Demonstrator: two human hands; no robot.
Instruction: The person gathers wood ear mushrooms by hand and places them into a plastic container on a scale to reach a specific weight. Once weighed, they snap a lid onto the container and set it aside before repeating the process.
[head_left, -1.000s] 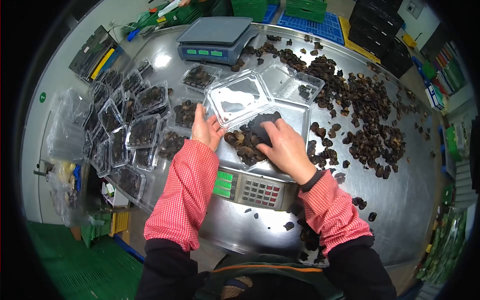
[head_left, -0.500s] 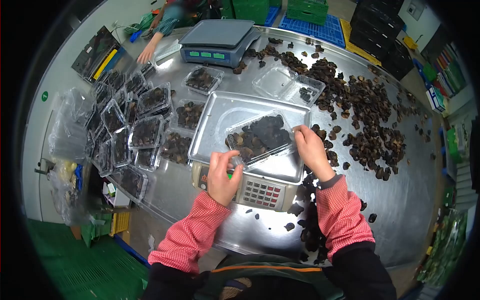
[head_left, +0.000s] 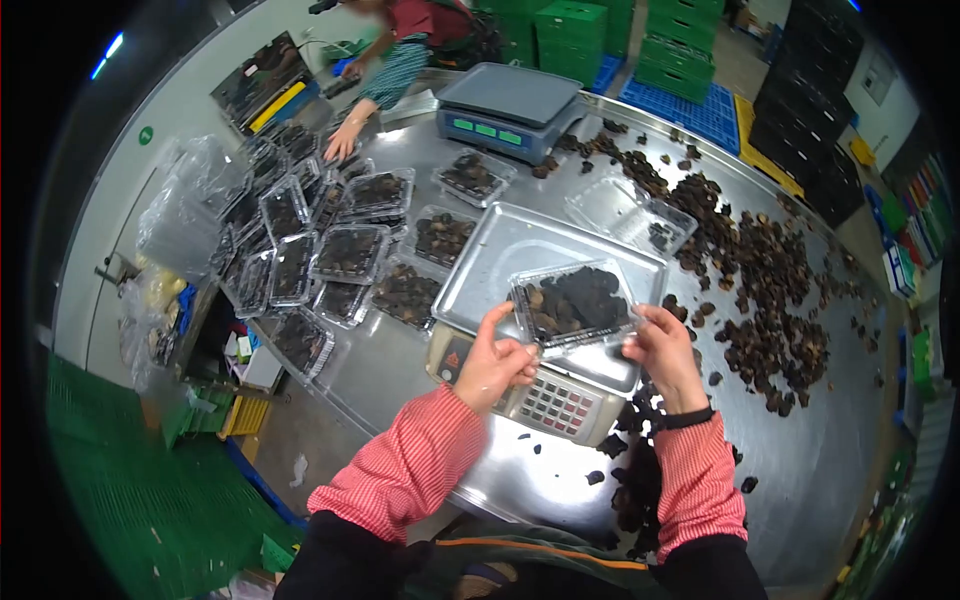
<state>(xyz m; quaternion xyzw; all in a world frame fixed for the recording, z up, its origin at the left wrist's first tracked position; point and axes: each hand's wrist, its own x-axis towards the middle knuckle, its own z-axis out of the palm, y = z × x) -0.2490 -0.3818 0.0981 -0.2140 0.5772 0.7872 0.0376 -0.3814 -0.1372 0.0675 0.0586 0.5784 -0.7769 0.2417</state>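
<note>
A clear plastic box (head_left: 575, 303) of dark dried pieces, its lid down, is tilted over the metal tray (head_left: 485, 262) of the near scale (head_left: 560, 405). My left hand (head_left: 488, 362) grips the box's near left corner with thumb and fingers. At the right end, my right hand (head_left: 668, 352) has its fingers closed on the box's edge. Beyond the tray's back right corner lies an opened clear box (head_left: 655, 228) with a few pieces in it.
Filled boxes (head_left: 350, 252) are piled at the left, near plastic bags (head_left: 190, 210). Loose dark pieces (head_left: 770, 345) spread over the right of the metal table (head_left: 800, 470). A second scale (head_left: 510, 105) stands at the back. A co-worker's hand (head_left: 345, 135) reaches onto the pile.
The view has swung, so the table appears further right and lower. The box in my hands sits flatter to the view, and more of the co-worker shows.
</note>
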